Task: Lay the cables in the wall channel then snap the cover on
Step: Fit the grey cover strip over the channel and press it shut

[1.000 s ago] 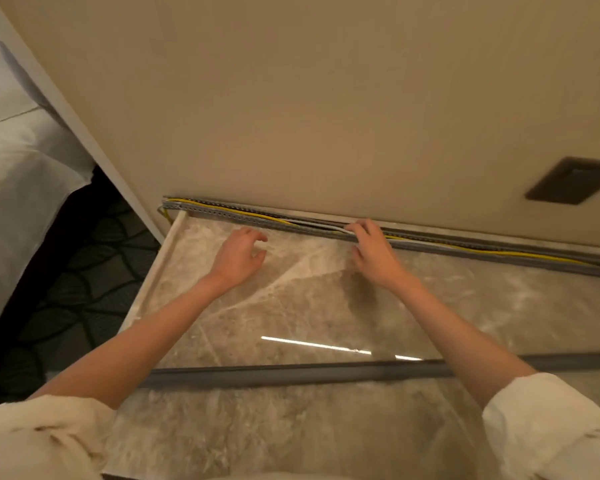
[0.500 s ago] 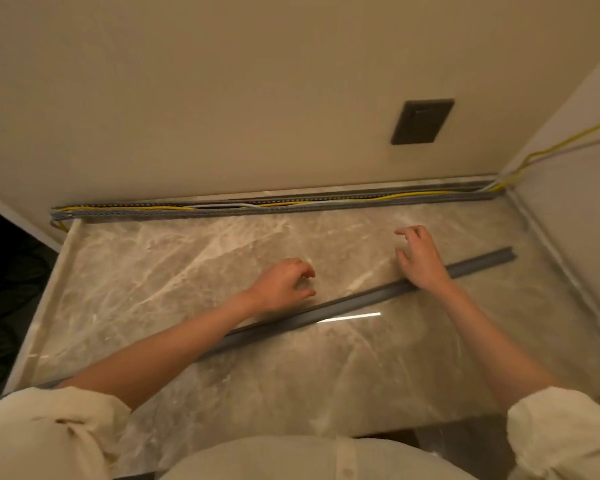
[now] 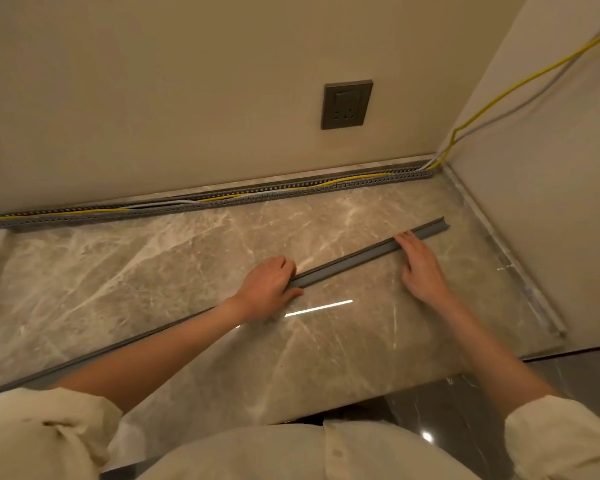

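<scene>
A slotted grey wall channel (image 3: 243,201) runs along the foot of the back wall. Yellow and white cables (image 3: 187,203) lie inside it and climb out at the right corner. The long grey cover strip (image 3: 347,261) lies diagonally on the marble slab, apart from the channel. My left hand (image 3: 267,289) is curled around the strip near its middle, thumb under and fingers over. My right hand (image 3: 421,268) rests on the strip closer to its right end, fingers spread and fingertips touching it.
The marble slab (image 3: 153,289) fills the alcove floor, with a raised rim on the left and right. A dark wall socket (image 3: 347,105) sits on the back wall. The side wall (image 3: 551,202) closes the right. Dark floor lies below the slab's front edge.
Both hands left the channel at the wall and came back to the cover strip. My left hand has closed on it; my right hand has settled on top. The view swung right.
</scene>
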